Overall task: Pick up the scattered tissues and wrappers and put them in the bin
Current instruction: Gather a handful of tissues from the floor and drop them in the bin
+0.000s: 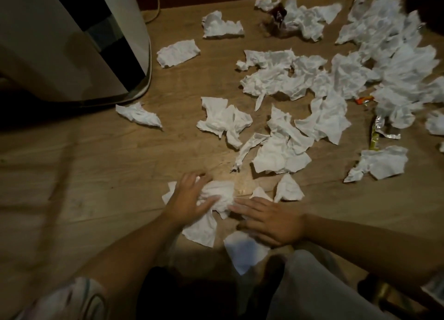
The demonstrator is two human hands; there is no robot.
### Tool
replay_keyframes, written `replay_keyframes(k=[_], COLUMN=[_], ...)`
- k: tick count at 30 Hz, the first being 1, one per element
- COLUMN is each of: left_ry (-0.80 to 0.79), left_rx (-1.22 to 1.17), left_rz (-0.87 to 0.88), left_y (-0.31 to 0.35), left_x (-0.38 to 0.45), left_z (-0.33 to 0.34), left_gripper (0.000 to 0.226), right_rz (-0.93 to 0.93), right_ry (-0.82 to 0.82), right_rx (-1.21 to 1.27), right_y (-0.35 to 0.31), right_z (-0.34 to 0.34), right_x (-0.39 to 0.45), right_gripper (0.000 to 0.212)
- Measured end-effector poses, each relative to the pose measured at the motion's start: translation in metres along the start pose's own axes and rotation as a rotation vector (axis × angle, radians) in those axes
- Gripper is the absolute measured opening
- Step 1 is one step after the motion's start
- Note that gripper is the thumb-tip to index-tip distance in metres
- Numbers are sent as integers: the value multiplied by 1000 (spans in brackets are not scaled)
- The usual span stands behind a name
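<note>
Step in hand: gathering the nearest litter into one bundle, not yet lifting.

My left hand (189, 199) lies over a crumpled white tissue wad (219, 193) on the brown wood-grain floor (108, 165), fingers curled loosely around its left side; a partial clasp, not a closed fist. My right hand (271, 220) is flat and open, palm down, fingertips touching the wad's right edge, pressing a smaller flat white tissue sheet (242, 250) beneath the palm. Nothing is held clear of the floor.

Location of remaining material: white crumpled tissues spread thickly ahead and to the right, densest in the heap at upper right (389, 55). Among them, a yellow and silver foil wrapper (376, 133), an orange wrapper (364, 100), and a dark brownish wrapper (276, 19) farther off.

The tall white bin with a dark vertical band (72, 38) stands at upper left, well apart from my hands; its opening is out of view.

Next move, as I judge it: draw both hands together, close on the wad plus the sheets beneath, lift, and carry left to the bin. Loose corners may drop out.
</note>
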State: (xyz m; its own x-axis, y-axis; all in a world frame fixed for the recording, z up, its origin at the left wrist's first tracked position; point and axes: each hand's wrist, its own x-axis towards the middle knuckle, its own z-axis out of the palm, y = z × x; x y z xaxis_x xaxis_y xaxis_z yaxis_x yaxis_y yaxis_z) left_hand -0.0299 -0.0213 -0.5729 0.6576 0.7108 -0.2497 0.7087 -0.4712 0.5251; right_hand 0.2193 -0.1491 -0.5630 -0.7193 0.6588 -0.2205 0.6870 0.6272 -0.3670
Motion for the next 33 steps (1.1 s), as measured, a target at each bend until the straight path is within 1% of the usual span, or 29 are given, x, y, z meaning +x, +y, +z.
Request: replay_keyframes(k=[2,3,4,6,7,9,11,12,14,15,16,17,19,21,22,24,26,28,30,32,33], left_ry=[-86,-102,-116,-138,-127,-80,-14,34,154,228,299,358,458,542,570,559,537,544,532,462,425], left_rx=[244,319,352,343,331,266,123,55,-90,-171,-259,-357,-594,-825,-899,-991,-1062,-1201,-1377,-1460,-1488], left_rz=[128,194,243,301,313,317,294,260,126,38,-47,-128,-289,-444,-481,-480,-472,-507,-539,-562,-573], left_y=[-7,-10,-15,-22,-24,-28,-28,-24,-9,2,13,25,45,61,68,83,101,120,133,135,133], left_x=[-9,-13,-16,-19,-19,-17,-11,-6,9,17,26,35,52,66,73,88,103,120,136,150,155], left_z=[4,6,9,16,17,21,22,21,17,12,7,1,-11,-18,-21,-27,-38,-52,-67,-80,-84], left_gripper=[89,97,100,96,89,66,45,41,35,26,22,26,31,25,21,12,12,17,16,25,35], right_rz=[18,25,49,119,139,131,138,168,285,360,431,487,579,677,728,828,918,1033,1118,1123,1073], right_ry=[-79,-96,-100,-64,-19,99,257,315,389,439,516,627,910,1155,1239,1320,1380,1520,1707,1842,1897], right_rx=[-33,-71,-95,-109,-107,-81,18,104,281,352,409,447,527,662,746,878,929,1020,1173,1404,1589], right_y=[2,4,8,14,15,14,12,11,11,11,12,12,13,17,19,25,33,49,68,90,99], right_z=[4,6,10,19,21,22,15,11,3,-2,-9,-19,-44,-71,-83,-101,-119,-138,-159,-176,-185], right_x=[-4,-7,-10,-18,-21,-23,-20,-17,-9,-4,3,10,23,29,28,22,15,8,0,-9,-12], right_gripper=[73,80,81,70,61,48,35,30,34,34,34,34,33,36,39,46,43,39,33,19,19])
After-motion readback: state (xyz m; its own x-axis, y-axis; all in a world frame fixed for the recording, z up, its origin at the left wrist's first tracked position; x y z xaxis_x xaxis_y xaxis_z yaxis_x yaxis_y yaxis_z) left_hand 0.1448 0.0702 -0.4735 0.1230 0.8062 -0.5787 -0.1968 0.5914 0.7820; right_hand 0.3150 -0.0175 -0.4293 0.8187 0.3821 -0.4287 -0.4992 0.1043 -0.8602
